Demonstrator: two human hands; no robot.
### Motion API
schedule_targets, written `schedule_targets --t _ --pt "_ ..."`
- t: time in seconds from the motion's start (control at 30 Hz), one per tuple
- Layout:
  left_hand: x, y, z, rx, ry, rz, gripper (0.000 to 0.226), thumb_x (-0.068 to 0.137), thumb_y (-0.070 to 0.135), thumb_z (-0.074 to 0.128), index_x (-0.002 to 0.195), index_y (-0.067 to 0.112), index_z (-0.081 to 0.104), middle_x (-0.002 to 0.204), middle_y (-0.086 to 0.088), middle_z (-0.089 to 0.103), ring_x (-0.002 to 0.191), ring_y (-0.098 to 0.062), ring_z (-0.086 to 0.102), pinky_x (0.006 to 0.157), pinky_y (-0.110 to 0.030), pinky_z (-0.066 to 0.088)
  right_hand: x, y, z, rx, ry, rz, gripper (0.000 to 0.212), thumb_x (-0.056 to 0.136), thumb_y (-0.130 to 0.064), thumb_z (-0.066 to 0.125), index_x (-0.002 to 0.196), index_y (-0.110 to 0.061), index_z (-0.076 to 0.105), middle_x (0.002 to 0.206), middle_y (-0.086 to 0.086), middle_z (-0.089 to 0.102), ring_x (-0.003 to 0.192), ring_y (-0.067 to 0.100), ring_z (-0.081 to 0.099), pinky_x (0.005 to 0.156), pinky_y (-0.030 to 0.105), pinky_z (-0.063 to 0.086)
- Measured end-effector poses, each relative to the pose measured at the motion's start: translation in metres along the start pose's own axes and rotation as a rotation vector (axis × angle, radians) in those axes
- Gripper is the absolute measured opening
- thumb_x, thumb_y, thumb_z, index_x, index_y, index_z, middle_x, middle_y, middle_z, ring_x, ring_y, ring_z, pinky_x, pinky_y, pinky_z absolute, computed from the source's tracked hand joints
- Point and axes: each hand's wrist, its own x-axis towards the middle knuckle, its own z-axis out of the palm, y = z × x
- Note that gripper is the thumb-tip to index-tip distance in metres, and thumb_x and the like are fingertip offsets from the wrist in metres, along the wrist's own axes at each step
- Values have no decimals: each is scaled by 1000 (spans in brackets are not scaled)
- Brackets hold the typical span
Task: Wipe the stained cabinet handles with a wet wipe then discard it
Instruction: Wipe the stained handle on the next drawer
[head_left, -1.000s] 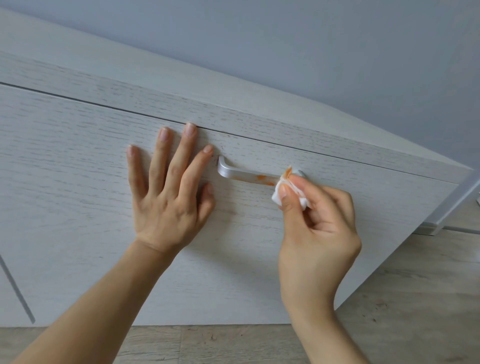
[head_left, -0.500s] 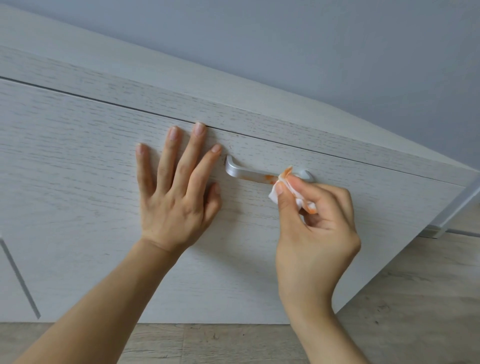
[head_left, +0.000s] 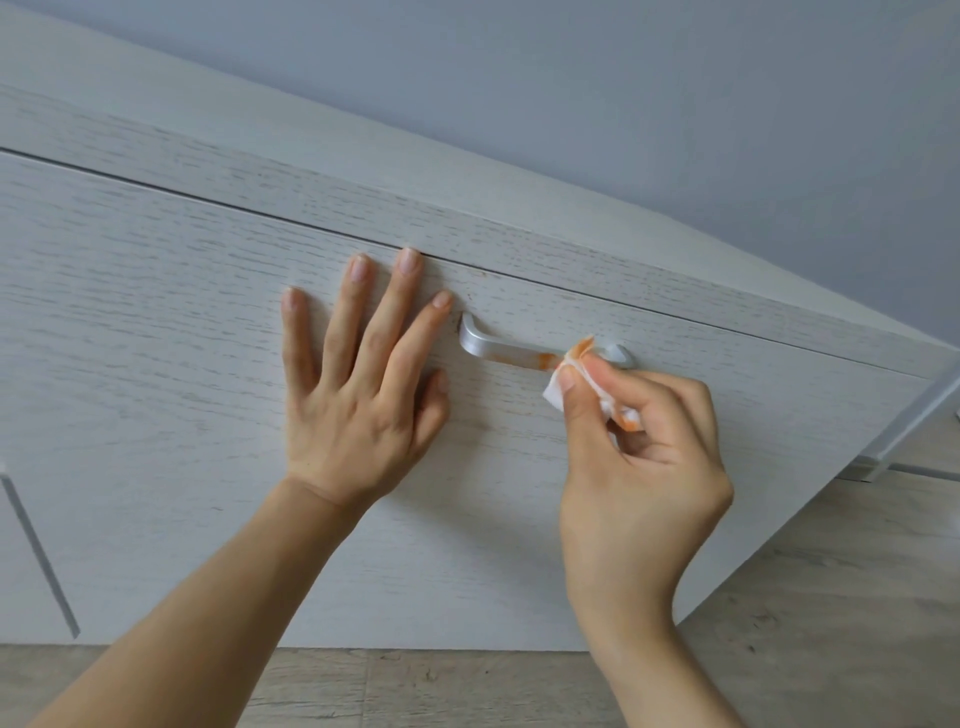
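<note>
A silver metal handle is fixed to the pale wood-grain cabinet door. Orange stain shows along the handle's middle and right part. My right hand pinches a crumpled white wet wipe, orange-smeared, between thumb and fingers and holds it against the handle's right part. The handle's right end peeks out behind the wipe. My left hand lies flat on the door just left of the handle, fingers spread and straight.
The cabinet top board runs above the door, with a grey-blue wall behind. A second door's edge gap shows at the far left. Wooden floor lies below and to the right.
The view shifted slightly, so the door and both hands sit a little further right in the frame. The wipe stays at the handle's right part, moving only slightly along it.
</note>
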Motion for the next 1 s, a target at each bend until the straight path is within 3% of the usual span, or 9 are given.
schedule_targets --t 0.3,0.4,0.53,0.67,0.87,1.0 --pt "-1 0 2 17 11 1 52 96 27 41 145 18 27 151 -8 27 147 -20 6 117 -48 2 3 -2 -3 -23 -92 -38 14 79 -8 72 90 -17 71 85 -19 55 71 -7 55 66 20 48" --pt "-2 0 1 8 8 5 52 96 28 41 145 18 28 151 -8 27 147 -20 6 117 -48 2 4 -1 -6 -23 -51 -2 15 80 -13 72 91 -22 69 84 -14 56 70 -4 55 68 17 46" --pt "0 0 1 11 9 -4 52 95 27 42 144 18 27 151 -7 27 147 -19 5 117 -49 3 2 -3 2 -10 -41 -13 16 80 -7 71 90 -19 69 84 -17 53 69 -5 52 67 29 50" --pt "-1 2 1 2 14 -8 52 95 26 43 144 18 26 150 -7 27 147 -19 5 117 -48 2 1 -3 2 -22 -52 -40 14 81 -10 71 92 -18 70 86 -19 54 71 -6 52 68 32 51" --pt "0 1 0 3 1 -9 49 95 25 43 142 15 32 150 -8 28 147 -18 4 117 -48 2 1 -4 3 -17 -105 -53 12 81 -6 72 90 -15 72 85 -20 52 70 -6 52 65 19 46" --pt "0 1 0 -2 -4 -7 50 95 26 42 143 15 32 151 -8 27 147 -19 4 117 -48 2 3 -2 -6 -26 -71 -30 15 81 -13 70 93 -22 68 88 -18 55 71 -4 54 67 27 51"
